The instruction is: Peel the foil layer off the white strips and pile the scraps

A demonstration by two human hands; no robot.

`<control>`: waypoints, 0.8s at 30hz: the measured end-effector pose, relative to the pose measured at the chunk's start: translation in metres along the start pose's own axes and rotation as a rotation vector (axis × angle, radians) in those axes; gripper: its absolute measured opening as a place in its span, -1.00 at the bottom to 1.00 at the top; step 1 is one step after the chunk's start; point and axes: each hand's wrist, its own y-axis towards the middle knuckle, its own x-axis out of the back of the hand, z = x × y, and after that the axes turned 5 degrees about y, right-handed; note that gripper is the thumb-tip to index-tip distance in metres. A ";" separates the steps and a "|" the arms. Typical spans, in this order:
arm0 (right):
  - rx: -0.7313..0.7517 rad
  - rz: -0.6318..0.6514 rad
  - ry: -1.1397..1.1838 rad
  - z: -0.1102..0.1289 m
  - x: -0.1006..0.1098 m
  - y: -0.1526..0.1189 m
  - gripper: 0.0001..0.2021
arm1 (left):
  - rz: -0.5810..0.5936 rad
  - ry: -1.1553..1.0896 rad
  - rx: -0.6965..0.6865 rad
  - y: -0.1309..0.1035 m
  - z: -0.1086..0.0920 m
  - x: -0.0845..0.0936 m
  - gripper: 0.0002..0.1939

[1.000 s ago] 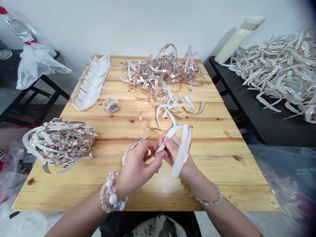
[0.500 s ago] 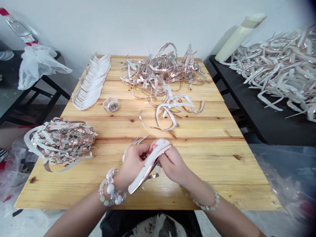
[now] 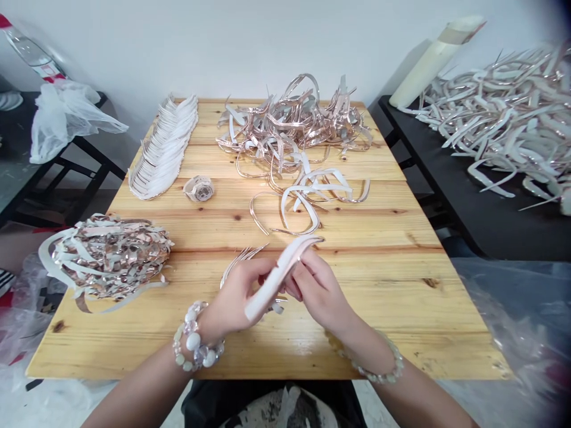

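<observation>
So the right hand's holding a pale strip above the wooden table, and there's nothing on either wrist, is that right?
Not quite: there are beaded bracelets on both wrists, as the head view shows. The right hand is indeed holding a pale strip above the wooden table.

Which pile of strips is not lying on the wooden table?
The large pile at the right: it lies on a black table, whereas the tangled heap, the neat row and the shiny bundle lie on the wooden table.
</observation>
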 end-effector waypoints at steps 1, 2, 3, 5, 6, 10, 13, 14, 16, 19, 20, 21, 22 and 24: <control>-0.009 0.001 0.010 0.001 0.000 0.000 -0.71 | -0.005 0.000 0.007 0.000 0.000 -0.001 -0.76; -0.019 0.000 0.011 0.002 0.001 0.001 -0.71 | -0.010 -0.009 0.019 0.000 0.001 -0.001 -0.74; -0.029 -0.003 0.009 0.002 0.001 0.001 -0.71 | -0.011 -0.024 0.033 0.000 0.003 -0.002 -0.73; -0.041 -0.007 0.018 0.004 0.000 0.000 -0.69 | -0.006 -0.060 0.050 0.000 0.006 -0.004 -0.72; -0.044 -0.006 0.032 0.004 -0.001 0.000 -0.68 | 0.000 -0.076 0.047 0.000 0.008 -0.005 -0.72; -0.039 0.005 0.083 0.005 -0.004 -0.001 -0.69 | 0.016 -0.098 0.005 -0.001 0.011 -0.005 -0.68; -0.002 -0.035 0.094 0.002 -0.001 0.000 -0.74 | -0.068 -0.077 -0.012 -0.001 0.010 -0.006 -0.67; 0.015 -0.056 0.084 0.002 0.001 0.002 -0.75 | -0.114 -0.067 -0.014 0.000 0.009 -0.007 -0.68; 0.043 -0.096 0.030 0.001 0.006 0.005 -0.76 | -0.223 -0.042 -0.002 0.000 0.008 -0.008 -0.75; 0.088 -0.119 -0.131 0.000 0.010 0.008 -0.76 | -0.353 0.041 0.062 0.001 0.009 -0.011 -0.90; 0.107 -0.118 -0.187 -0.001 0.010 0.009 -0.77 | -0.366 0.072 0.088 0.001 0.009 -0.012 -0.92; 0.123 -0.115 -0.237 -0.003 0.010 0.008 -0.77 | -0.359 0.099 0.118 0.000 0.010 -0.013 -0.90; 0.133 -0.109 -0.278 -0.004 0.009 0.007 -0.78 | -0.350 0.121 0.148 0.000 0.011 -0.014 -0.87; 0.149 -0.109 -0.337 -0.007 0.007 0.005 -0.80 | -0.363 0.135 0.197 0.000 0.014 -0.016 -0.83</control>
